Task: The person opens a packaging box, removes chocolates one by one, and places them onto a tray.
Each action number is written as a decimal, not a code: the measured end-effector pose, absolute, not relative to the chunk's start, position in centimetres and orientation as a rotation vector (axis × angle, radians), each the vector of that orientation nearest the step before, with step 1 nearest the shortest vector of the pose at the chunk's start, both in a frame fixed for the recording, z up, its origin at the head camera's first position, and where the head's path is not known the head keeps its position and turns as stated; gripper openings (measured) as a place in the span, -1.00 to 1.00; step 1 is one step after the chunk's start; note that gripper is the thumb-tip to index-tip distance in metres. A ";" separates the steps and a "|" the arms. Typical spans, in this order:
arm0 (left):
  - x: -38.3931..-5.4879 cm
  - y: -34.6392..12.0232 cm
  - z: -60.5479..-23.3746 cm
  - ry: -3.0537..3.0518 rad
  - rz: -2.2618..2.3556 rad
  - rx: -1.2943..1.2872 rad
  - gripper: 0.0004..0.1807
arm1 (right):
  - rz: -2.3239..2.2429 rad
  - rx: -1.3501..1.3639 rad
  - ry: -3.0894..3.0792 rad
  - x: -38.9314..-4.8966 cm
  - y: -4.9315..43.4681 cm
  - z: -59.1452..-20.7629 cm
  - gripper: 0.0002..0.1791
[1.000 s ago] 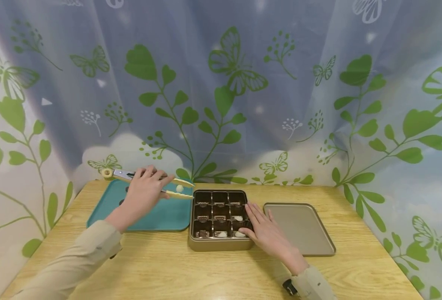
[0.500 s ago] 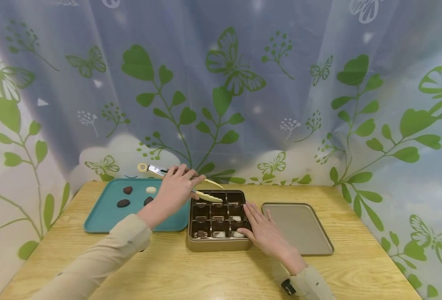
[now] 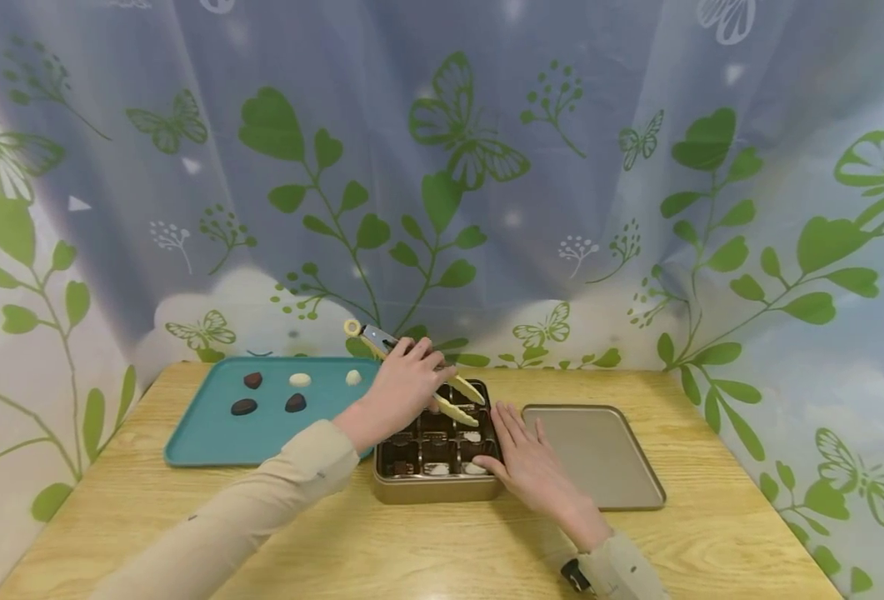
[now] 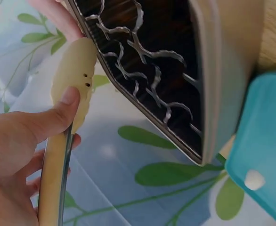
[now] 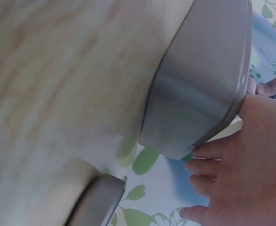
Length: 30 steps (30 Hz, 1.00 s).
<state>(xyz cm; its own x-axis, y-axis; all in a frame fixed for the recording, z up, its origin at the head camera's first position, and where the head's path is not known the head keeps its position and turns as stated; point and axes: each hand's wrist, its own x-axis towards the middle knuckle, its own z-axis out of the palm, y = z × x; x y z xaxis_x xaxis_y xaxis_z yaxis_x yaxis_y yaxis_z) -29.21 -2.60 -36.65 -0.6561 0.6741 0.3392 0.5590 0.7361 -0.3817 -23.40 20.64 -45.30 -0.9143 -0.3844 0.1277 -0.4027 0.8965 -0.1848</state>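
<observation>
My left hand (image 3: 404,385) grips a pair of tongs (image 3: 377,337) with a metal body and cream tips. Its thumb presses one arm of the tongs (image 4: 58,165) in the left wrist view. The tips are spread apart over the right side of a bronze divided tin (image 3: 437,490); whether they carry a piece, I cannot tell. White pieces sit in the tin's middle-right, front-middle and front-right compartments, and a brown piece (image 3: 402,468) in the front-left one. My right hand (image 3: 535,467) rests on the tin's right rim, fingers straight.
Left of the tin lies a teal tray (image 3: 205,433) with several dark and white chocolate-like pieces, among them a white one (image 3: 353,377). A flat bronze lid (image 3: 591,458) lies to the right. A patterned curtain (image 3: 382,208) hangs behind the wooden table (image 3: 412,550).
My left hand has carried the tongs rightward from above the teal tray to over the tin's right compartments, uncovering pieces on the tray. My right hand has stayed on the rim.
</observation>
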 end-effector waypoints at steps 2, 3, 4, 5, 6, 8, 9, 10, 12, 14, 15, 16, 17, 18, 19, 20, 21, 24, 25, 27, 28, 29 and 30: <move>-29.2 -1.9 -36.7 -2.474 0.365 -0.955 -0.32 | 0.300 0.618 -2.966 -23.3 20.6 -45.1 -0.07; -29.2 -1.7 -36.8 -2.472 0.390 -0.962 -0.33 | 0.294 0.621 -2.964 -23.3 20.6 -45.1 -0.08; -29.2 -1.4 -36.8 -2.476 0.412 -0.971 -0.34 | 0.293 0.622 -2.963 -23.2 20.7 -44.9 -0.08; -29.2 -1.1 -36.8 -2.475 0.436 -0.980 -0.35 | 0.286 0.626 -2.962 -23.1 20.7 -44.8 -0.09; -29.2 -0.8 -36.7 -2.481 0.465 -0.985 -0.37 | 0.280 0.628 -2.963 -23.1 20.7 -44.8 -0.10; -29.2 -0.3 -36.6 -2.484 0.519 -0.997 -0.42 | 0.274 0.627 -2.972 -23.0 20.7 -44.7 -0.10; -29.2 -0.1 -36.6 -2.479 0.542 -1.000 -0.46 | 0.267 0.626 -2.976 -22.9 20.8 -44.6 -0.11; -29.3 0.2 -36.5 -2.478 0.561 -1.003 -0.51 | 0.264 0.624 -2.979 -22.9 20.8 -44.6 -0.11; -29.3 0.8 -36.3 -2.477 0.605 -1.005 -0.62 | 0.254 0.620 -2.985 -22.9 20.8 -44.6 -0.11; -29.3 1.4 -36.1 -2.477 0.672 -1.010 -0.68 | 0.242 0.614 -2.997 -22.8 20.8 -44.6 -0.11; -29.3 1.8 -36.0 -2.482 0.715 -1.014 -0.68 | 0.241 0.613 -3.000 -22.8 20.8 -44.6 -0.10; -29.3 2.1 -35.9 -2.492 0.766 -1.018 -0.67 | 0.242 0.612 -3.007 -22.8 20.8 -44.6 -0.10; -29.3 2.5 -35.8 -2.501 0.811 -1.024 -0.66 | 0.249 0.614 -3.006 -22.8 20.8 -44.7 -0.10; -29.3 2.8 -35.7 -2.514 0.860 -1.031 -0.63 | 0.244 0.613 -3.014 -22.8 20.7 -44.6 -0.10; -29.3 3.2 -35.7 -2.520 0.898 -1.037 -0.61 | 0.245 0.614 -3.015 -22.8 20.7 -44.6 -0.10; -29.3 3.5 -35.7 -2.530 0.929 -1.041 -0.60 | 0.244 0.615 -3.016 -22.8 20.7 -44.6 -0.10; -29.4 3.9 -35.7 -2.536 0.952 -1.044 -0.59 | 0.251 0.615 -3.019 -22.8 20.7 -44.6 -0.10; -29.6 4.7 -35.9 -2.550 0.976 -1.046 -0.60 | 0.254 0.616 -3.014 -22.8 20.7 -44.6 -0.10; -29.6 4.9 -36.0 -2.552 0.976 -1.047 -0.61 | 0.255 0.615 -3.012 -22.8 20.7 -44.6 -0.10; -29.8 5.1 -36.2 -2.552 0.968 -1.048 -0.63 | 0.265 0.614 -3.007 -22.7 20.7 -44.6 -0.10; -29.9 5.2 -36.3 -2.555 0.962 -1.049 -0.64 | 0.268 0.615 -3.003 -22.7 20.7 -44.6 -0.11; -29.9 5.2 -36.4 -2.557 0.951 -1.050 -0.64 | 0.276 0.618 -2.999 -22.7 20.7 -44.6 -0.11; -30.0 5.2 -36.6 -2.554 0.944 -1.052 -0.64 | 0.271 0.618 -3.002 -22.7 20.7 -44.5 -0.11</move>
